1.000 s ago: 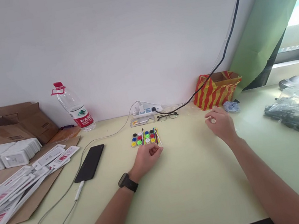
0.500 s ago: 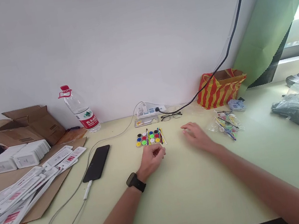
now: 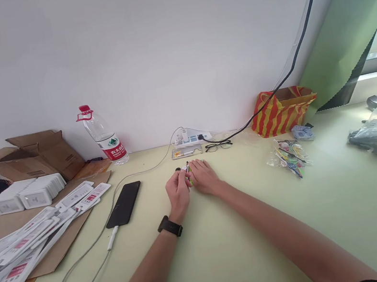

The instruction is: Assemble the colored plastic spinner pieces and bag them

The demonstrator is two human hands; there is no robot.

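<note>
My left hand [image 3: 178, 190], with a black watch on its wrist, rests on the table with its fingers curled in over the left part of the small coloured discs and sticks. What its fingers hold, if anything, is hidden. My right hand [image 3: 204, 176] lies flat, fingers stretched out, over the right part of the same group. Between the two hands, a few thin coloured sticks [image 3: 188, 168] and a black disc [image 3: 178, 169] still show. Most of the group is covered by the hands.
To the right lies a clear bag of coloured pieces [image 3: 291, 157], near a striped paper bag [image 3: 283, 112]. Behind the hands are eyeglasses [image 3: 218, 146] and a power strip [image 3: 193, 137]. A charging phone [image 3: 124, 204], water bottle [image 3: 111, 145] and cardboard box [image 3: 41, 157] stand left.
My right hand has moved left and come down flat over the coloured pieces. My left hand has shifted slightly left and forward onto them. The discs, visible before, are now mostly covered.
</note>
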